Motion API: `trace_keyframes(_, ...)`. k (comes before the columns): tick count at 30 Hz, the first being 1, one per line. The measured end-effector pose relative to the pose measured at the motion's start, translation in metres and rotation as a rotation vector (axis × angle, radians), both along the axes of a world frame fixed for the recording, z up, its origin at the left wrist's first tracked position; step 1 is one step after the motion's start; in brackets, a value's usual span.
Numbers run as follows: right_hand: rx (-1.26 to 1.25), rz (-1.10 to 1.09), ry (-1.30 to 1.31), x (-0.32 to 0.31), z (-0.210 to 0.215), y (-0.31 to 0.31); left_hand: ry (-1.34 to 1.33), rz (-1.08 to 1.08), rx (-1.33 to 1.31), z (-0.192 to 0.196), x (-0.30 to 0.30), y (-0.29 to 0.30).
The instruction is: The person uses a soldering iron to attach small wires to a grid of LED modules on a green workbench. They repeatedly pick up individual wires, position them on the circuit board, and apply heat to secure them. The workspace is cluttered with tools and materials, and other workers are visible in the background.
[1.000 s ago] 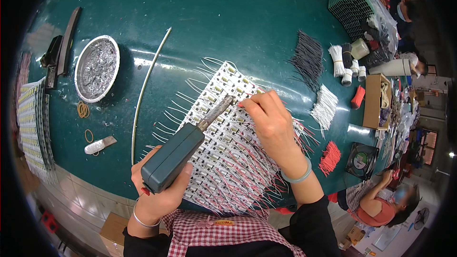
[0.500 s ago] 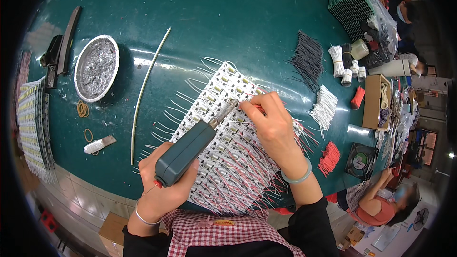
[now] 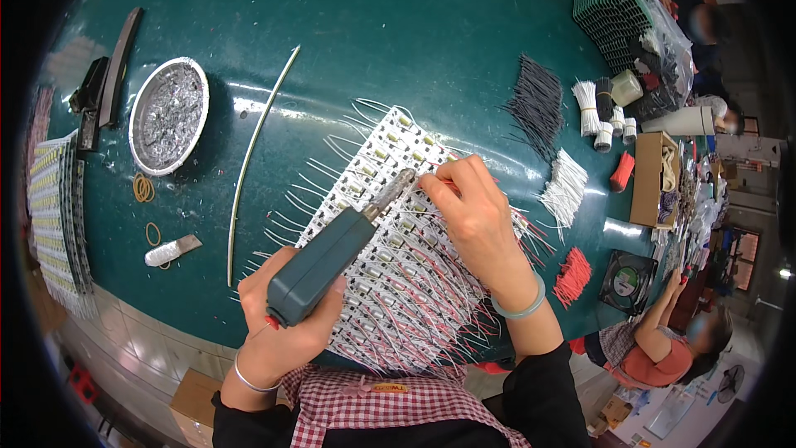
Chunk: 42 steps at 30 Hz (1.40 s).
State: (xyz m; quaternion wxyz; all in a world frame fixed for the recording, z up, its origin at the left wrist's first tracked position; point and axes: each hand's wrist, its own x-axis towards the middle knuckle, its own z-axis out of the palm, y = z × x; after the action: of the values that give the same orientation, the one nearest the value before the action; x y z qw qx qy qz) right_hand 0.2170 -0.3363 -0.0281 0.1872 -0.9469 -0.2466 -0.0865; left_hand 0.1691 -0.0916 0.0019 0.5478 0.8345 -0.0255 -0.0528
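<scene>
A white panel of small LED strip boards (image 3: 390, 257) with white and red wire leads lies on the dark green table (image 3: 398, 50). My left hand (image 3: 286, 332) grips a blue-green soldering iron (image 3: 327, 261); its metal tip rests on the panel near the upper middle. My right hand (image 3: 477, 216) pinches a red wire right at that tip, with its fingers resting on the boards. A pale bangle sits on my right wrist.
A round tin of grey solder dross (image 3: 168, 114), a long thin rod (image 3: 261, 149), rubber bands (image 3: 143, 188), a stack of boards (image 3: 54, 216) lie left. Bundles of black (image 3: 537, 104), white (image 3: 565, 189) and red wires (image 3: 574, 275) lie right. Another seated person (image 3: 663, 340) works at lower right.
The soldering iron tip and my right fingers have shifted slightly across the panel, staying together. My left hand has moved a little with the iron.
</scene>
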Motion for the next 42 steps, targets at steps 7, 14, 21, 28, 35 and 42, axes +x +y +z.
trace_keyframes(7, 0.007, 0.005, -0.022, 0.001, 0.000, 0.002, -0.020, 0.050, -0.127, 0.006, -0.001, 0.006)
trace_keyframes(14, 0.008, -0.003, -0.032, 0.001, 0.000, 0.003, 0.001, 0.064, -0.159, 0.004, -0.004, 0.007)
trace_keyframes(21, 0.109, -0.076, -0.101, -0.008, -0.007, 0.003, 0.001, 0.113, -0.128, 0.003, -0.011, 0.013)
trace_keyframes(28, 0.187, -0.112, -0.164, -0.026, -0.003, 0.012, 0.001, 0.119, -0.117, -0.002, -0.015, 0.018)
trace_keyframes(35, 0.235, -0.076, -0.088, -0.023, -0.012, 0.019, 0.019, 0.101, -0.130, 0.001, -0.018, 0.019)
trace_keyframes(42, 0.185, -0.019, -0.013, -0.026, -0.013, 0.017, 0.017, 0.100, -0.154, -0.003, -0.020, 0.020)
